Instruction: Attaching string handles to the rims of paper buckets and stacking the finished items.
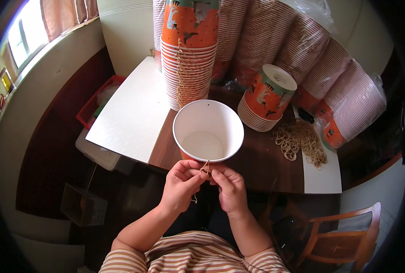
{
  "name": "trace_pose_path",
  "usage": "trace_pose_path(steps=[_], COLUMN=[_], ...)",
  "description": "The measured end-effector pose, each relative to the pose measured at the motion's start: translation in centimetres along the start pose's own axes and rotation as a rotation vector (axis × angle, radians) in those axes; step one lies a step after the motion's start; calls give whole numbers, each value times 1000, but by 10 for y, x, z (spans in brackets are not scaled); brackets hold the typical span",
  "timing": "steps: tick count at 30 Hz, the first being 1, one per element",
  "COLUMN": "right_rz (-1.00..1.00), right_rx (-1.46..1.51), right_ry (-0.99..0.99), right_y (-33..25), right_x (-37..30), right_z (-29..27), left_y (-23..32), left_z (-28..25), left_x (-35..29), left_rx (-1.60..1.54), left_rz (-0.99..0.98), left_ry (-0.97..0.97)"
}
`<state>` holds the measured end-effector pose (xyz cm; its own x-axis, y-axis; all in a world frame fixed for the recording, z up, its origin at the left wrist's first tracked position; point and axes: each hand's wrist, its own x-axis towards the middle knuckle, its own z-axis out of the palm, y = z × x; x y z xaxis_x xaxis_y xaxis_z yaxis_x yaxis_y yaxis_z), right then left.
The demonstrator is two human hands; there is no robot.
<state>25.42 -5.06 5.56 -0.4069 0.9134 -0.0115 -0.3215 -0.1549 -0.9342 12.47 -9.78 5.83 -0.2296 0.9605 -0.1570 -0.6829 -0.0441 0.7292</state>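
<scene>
A large paper bucket [204, 144], white inside and orange outside, stands mouth up at the table's near edge, with a small dark hole near its far rim. At its near rim a thin tan cord [205, 167] is pinched between the fingers of both hands, one end dangling below. My left hand [183, 183] is closed with thumb and forefinger on the cord. Opposite it, my right hand [229, 184] pinches the same cord, the fingertips almost touching the left ones. Whether the cord passes through the bucket's wall is hidden by my fingers.
Behind stands a tall stack of orange buckets [189, 75] with cords hanging down its side. A shorter upside-down stack [267, 98] and a heap of tan cords [302, 144] lie to the right. Plastic-wrapped stacks [302, 43] line the back. A wooden chair [339, 243] stands lower right.
</scene>
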Motion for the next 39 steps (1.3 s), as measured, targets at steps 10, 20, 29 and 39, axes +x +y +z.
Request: trace_pose_path(steps=[10, 20, 29, 39], right_rz=[-682, -812, -547, -217], right_rx=[-928, -1161, -819, -456], right_ry=[75, 15, 24, -144], right_y=[-32, -22, -15, -14], right_x=[-5, 8, 9, 8], right_z=[-9, 2, 2, -7], left_y=[-2, -1, 1, 2], left_z=[-1, -1, -2, -3], left_x=[-1, -2, -2, -2], left_rx=[240, 308, 306, 298], left_rz=[281, 296, 250, 255], left_ry=[-61, -46, -75, -80])
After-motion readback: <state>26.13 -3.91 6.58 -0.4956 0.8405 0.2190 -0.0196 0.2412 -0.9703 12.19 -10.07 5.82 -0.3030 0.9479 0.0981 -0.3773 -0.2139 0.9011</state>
